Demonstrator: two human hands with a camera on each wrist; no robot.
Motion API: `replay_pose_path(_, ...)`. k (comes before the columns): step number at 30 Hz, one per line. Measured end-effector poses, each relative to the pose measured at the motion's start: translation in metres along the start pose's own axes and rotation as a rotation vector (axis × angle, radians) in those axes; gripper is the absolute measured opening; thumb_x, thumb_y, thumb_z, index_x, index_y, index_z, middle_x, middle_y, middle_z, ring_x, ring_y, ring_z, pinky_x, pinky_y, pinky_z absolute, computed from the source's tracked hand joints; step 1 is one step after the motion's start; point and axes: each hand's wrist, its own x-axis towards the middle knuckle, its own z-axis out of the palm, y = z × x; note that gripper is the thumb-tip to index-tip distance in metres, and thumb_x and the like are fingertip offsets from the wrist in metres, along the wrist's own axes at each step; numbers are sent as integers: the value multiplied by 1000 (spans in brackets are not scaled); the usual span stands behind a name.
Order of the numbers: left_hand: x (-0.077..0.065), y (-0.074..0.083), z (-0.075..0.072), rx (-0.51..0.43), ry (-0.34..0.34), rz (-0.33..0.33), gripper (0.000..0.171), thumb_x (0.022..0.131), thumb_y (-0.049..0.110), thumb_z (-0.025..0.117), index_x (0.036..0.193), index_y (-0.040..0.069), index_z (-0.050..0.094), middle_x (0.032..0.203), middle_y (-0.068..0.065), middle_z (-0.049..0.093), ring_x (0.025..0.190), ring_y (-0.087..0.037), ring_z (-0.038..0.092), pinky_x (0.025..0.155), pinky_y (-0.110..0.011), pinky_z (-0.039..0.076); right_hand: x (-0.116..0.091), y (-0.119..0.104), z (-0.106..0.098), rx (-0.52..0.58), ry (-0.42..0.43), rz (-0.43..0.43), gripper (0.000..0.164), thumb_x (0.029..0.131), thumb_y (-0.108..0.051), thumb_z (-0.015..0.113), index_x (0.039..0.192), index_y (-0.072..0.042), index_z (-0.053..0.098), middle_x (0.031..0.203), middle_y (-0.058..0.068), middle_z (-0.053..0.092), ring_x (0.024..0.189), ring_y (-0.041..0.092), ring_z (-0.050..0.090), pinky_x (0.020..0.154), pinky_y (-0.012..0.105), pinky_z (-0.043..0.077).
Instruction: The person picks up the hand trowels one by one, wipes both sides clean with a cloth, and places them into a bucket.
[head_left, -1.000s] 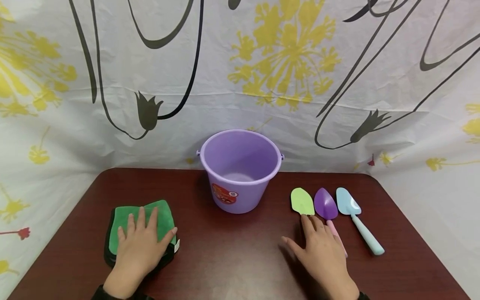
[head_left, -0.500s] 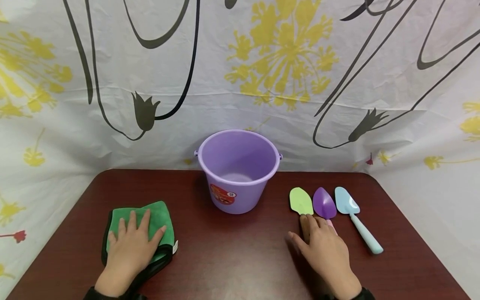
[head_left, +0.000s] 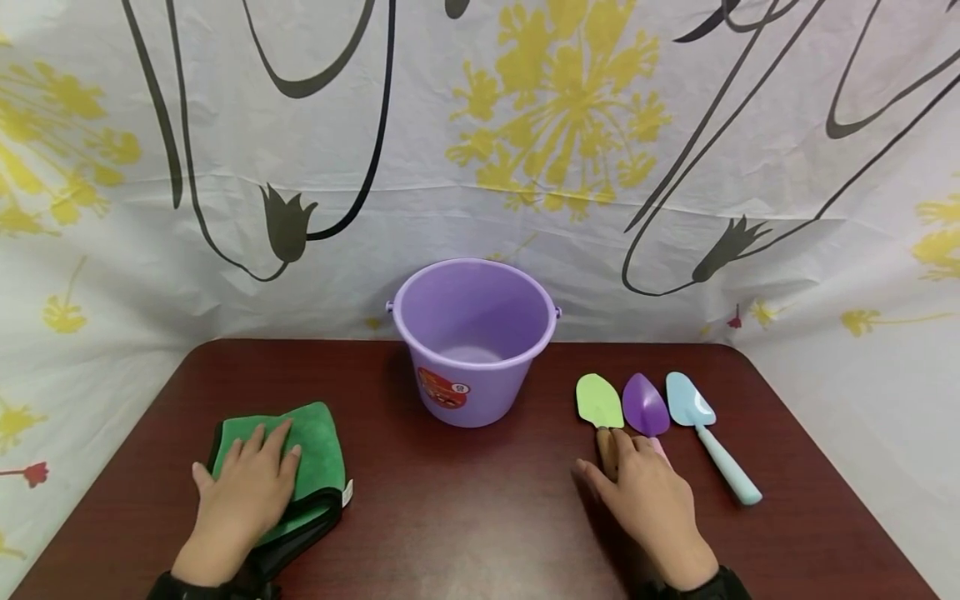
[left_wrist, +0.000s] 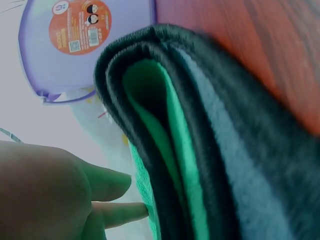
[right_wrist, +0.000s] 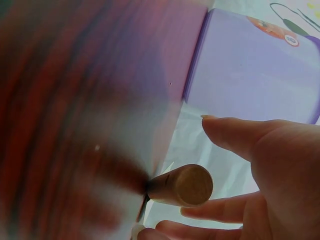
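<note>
L hand [head_left: 240, 500] rests on the folded green towel [head_left: 318, 437] nr the desk's [head_left: 442, 492] L edge, fingers apart, R hand [head_left: 647, 496] stands unclamped, thumb wide of fingers, by the green trowel [head_left: 598, 402] nr the R edge: best pinch low w/o nudging the purple trowel [head_left: 643, 403].

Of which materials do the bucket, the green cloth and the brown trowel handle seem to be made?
Bucket: probably plastic; smooth, faintly glossy, stiff-looking and evenly purple.
Green cloth: fabric, perhaps microfibre; matte, with fuzzy surface and soft folds.
Brown trowel handle: possibly wood by its colour; smooth, dull; grain unclear.
</note>
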Motion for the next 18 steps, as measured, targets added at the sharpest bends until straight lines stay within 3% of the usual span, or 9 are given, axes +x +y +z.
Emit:
replay_pose_path(10, 1, -6, -3, -14, 124, -23, 54, 106, 36, 48, 150, 4, 44, 148, -35, 41, 133, -63, 35, 103, -89, 7, 3, 2, 1, -7, -38, -26, 56, 87, -48, 74, 115, -1, 62, 102, 17, 65, 99, 33, 65, 62, 51, 55)
replay_pose_path(16, 1, -10, -4, -19, 142, -49, 56, 104, 37, 52, 147, 1, 46, 145, -39, 41, 129, -65, 35, 105, -86, 13, 6, 2, 3, -27, -39, -46, 53, 85, -41, 78, 112, 2, 63, 96, 17, 65, 95, 35, 64, 66, 55, 56)
replay_pose_path(18, 1, -12, -4, -20, 166, -53, 58, 102, 38, 55, 144, -2, 47, 141, -41, 42, 125, -65, 38, 104, -83, 21, 6, 2, 3, -26, -40, -43, 52, 85, -38, 78, 113, 3, 63, 96, 17, 64, 94, 35, 64, 67, 55, 56)
